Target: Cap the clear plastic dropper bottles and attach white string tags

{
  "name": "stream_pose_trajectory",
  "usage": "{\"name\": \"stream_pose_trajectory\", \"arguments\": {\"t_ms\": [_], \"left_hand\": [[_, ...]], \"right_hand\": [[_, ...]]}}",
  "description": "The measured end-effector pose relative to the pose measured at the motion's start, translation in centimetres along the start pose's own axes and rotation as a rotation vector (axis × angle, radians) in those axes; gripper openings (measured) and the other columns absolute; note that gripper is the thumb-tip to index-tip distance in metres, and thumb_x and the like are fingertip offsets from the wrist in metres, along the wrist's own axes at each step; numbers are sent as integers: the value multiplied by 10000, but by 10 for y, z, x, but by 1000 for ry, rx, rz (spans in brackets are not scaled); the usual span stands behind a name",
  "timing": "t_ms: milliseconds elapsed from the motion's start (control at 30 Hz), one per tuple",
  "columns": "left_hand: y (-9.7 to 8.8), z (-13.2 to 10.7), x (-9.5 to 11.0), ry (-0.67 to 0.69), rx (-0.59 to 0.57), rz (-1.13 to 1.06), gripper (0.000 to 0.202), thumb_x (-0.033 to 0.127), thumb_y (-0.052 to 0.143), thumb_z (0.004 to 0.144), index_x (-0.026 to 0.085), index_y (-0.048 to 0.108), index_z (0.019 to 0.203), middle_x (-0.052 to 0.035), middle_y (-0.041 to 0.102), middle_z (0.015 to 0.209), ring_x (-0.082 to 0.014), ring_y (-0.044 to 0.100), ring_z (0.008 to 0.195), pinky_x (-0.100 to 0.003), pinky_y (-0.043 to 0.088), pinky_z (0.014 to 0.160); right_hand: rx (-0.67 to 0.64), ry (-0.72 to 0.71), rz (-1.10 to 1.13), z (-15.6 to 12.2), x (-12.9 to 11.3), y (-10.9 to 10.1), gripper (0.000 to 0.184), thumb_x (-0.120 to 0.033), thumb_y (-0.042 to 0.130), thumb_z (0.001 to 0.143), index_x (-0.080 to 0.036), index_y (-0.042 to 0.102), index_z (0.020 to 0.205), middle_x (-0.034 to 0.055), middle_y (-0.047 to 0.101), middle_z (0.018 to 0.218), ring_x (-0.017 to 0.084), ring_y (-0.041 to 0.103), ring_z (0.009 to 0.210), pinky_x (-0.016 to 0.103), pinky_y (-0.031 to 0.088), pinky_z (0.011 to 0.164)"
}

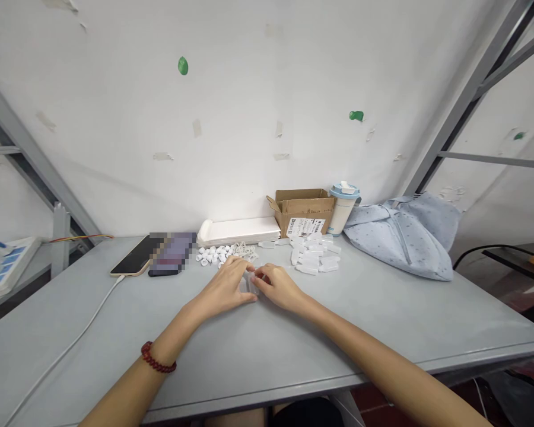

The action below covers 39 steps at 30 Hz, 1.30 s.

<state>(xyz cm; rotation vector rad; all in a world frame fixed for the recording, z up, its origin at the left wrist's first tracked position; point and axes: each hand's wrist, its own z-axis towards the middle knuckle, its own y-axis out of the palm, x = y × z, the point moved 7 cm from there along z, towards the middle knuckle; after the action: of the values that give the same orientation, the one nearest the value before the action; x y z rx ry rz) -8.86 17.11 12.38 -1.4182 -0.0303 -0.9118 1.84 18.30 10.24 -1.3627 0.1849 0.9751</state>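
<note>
My left hand [226, 286] and my right hand [276, 286] meet at the middle of the grey table [374, 320]. Between their fingertips they pinch a small clear plastic piece [250, 282], mostly hidden by the fingers. Just beyond my left hand lie several small white caps [211, 255] and a few thin rubber bands [244, 251]. Beyond my right hand sits a pile of several small clear vials [314, 254]. A red bead bracelet [157, 357] is on my left wrist.
A white tray [238, 230], an open cardboard box [303, 210] and a lidded cup [342, 207] stand along the wall. A blue cloth bag [404, 234] lies at the right. Two phones [136, 256] with a white cable [71, 347] lie at the left.
</note>
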Motion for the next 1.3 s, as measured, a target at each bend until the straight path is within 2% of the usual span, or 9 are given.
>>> {"name": "stream_pose_trajectory", "arguments": {"t_ms": [367, 667, 967, 1067, 1133, 1200, 1300], "left_hand": [[5, -3, -6, -36, -83, -33, 392, 347, 624, 655, 204, 527, 1007, -78, 543, 1060, -277, 434, 1107, -394, 400, 901], [9, -4, -9, -6, -139, -5, 432, 336, 605, 683, 205, 506, 1083, -76, 527, 1057, -273, 434, 1080, -396, 395, 901], [8, -6, -8, -1, -130, -31, 478, 341, 630, 674, 218, 508, 1119, -75, 533, 1079, -270, 441, 1097, -399, 405, 910], [1, -4, -13, -28, -85, -28, 505, 431, 636, 680, 214, 519, 1121, -81, 544, 1122, -276, 451, 1114, -394, 410, 912], [-11, -1, -23, -70, 1, -11, 446, 462, 560, 748, 208, 526, 1113, -84, 553, 1141, -273, 459, 1118, -391, 414, 903], [-25, 1, -37, -119, 126, 32, 346, 424, 448, 822, 198, 544, 1065, -85, 574, 1123, -269, 478, 1093, -394, 422, 881], [-41, 2, -57, -172, 286, 128, 277, 321, 388, 830, 174, 572, 976, -89, 606, 1069, -265, 502, 1039, -399, 426, 864]], "right_hand": [[-66, -9, -78, -3, -4, 2, 199, -169, 456, 878, -133, 648, 843, 64, 572, 842, 137, 542, 775, 240, 387, 708], [-97, -7, -111, -4, -5, 4, 193, -161, 443, 888, -127, 633, 875, 59, 549, 852, 128, 526, 753, 236, 393, 701], [-91, -32, -107, -5, -6, 4, 201, -156, 436, 885, -120, 632, 906, 70, 561, 865, 140, 538, 761, 246, 407, 704], [-84, -31, -81, -4, -4, 3, 190, -143, 446, 876, -120, 631, 915, 74, 568, 891, 139, 543, 775, 249, 411, 723], [-65, -45, -69, -2, -2, 2, 186, -141, 449, 874, -118, 628, 922, 78, 570, 905, 140, 543, 782, 253, 414, 734], [-40, -56, -67, 0, 2, 0, 183, -147, 446, 877, -116, 622, 919, 80, 570, 909, 138, 539, 767, 255, 419, 730], [21, -56, -103, 5, 13, -4, 182, -154, 439, 884, -117, 609, 936, 88, 565, 938, 147, 537, 796, 265, 427, 750]]}}
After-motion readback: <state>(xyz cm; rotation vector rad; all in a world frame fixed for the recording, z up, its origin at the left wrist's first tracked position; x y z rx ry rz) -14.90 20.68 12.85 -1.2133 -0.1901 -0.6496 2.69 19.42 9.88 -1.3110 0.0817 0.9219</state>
